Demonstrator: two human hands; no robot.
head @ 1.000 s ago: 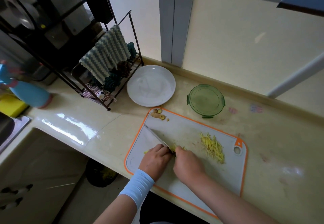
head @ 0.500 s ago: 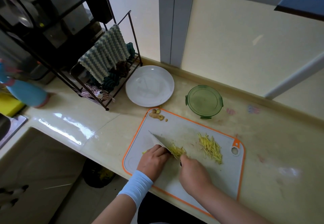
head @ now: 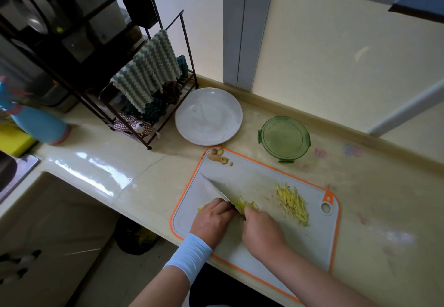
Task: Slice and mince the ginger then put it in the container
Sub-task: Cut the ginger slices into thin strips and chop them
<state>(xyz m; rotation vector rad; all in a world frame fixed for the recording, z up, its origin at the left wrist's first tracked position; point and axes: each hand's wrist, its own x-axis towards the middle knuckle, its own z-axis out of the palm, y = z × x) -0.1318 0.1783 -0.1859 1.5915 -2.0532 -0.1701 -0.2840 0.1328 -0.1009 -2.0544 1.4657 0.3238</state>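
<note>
Lower centre, our left hand [head: 212, 220] curls tight over the yellow ginger [head: 246, 204] to pin it, right hand [head: 262, 232] fist-gripping the steel knife [head: 215, 190]; the round green lidded container [head: 284, 138] sits just above, handy for scooping.

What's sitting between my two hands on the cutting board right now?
The knife and cut strips, between the left hand holding the ginger and the right hand, in the head view.

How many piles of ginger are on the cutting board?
3: scraps at the far-left corner, strips on the right, shreds beside the knife; the left hand may hide some.
</note>
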